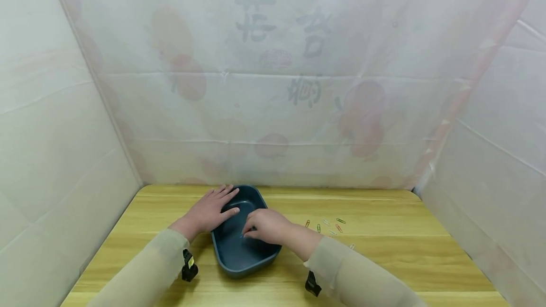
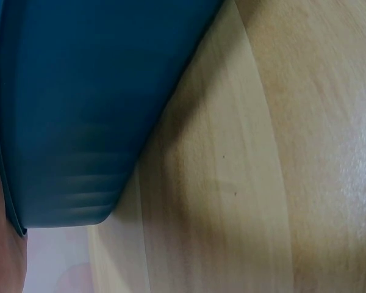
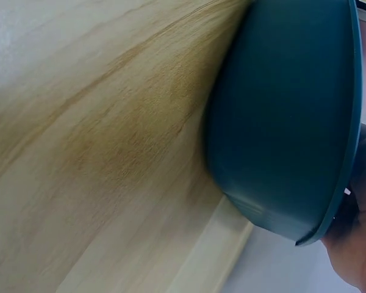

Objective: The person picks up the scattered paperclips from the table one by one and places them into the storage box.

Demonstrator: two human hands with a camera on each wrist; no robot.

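Thin whitish sheeting [image 1: 273, 84] walls the space on three sides and fills the upper two thirds of the head view. It is translucent and creased along fold lines, with faded red fruit prints and dark characters showing through at upper centre.

A pale yellow wooden desk [image 1: 405, 250] spans the lower third of the frame. It is smooth and faintly glossy, with long grain lines running left to right. Both wrist views show the same grain close up, with a soft sheen.

A dark teal oblong plastic tub [image 1: 239, 255] with rounded corners sits on the desk at lower centre, its long axis running slightly away from the viewer. Matte finish, thin flared rim, smooth curved walls; the outer wall fills the left wrist view [image 2: 79, 110] and the right side of the right wrist view [image 3: 287, 122].

Two arms in pale beige sleeves enter from the bottom edge, each with a small black strap at the wrist.

The left hand [image 1: 209, 212] lies flat on the tub's far left rim, fingers [image 1: 223, 193] straight and slightly spread, thumb pointing in over the hollow.

The right hand [image 1: 266, 226] reaches over the tub's right wall, fingers curled down inside. The fingertips are drawn together; whether they pinch anything I cannot tell.

Small coloured paper clips [image 1: 328, 225] in orange, green and pale shades lie scattered on the desk just right of the right hand, near the tub but apart from it.
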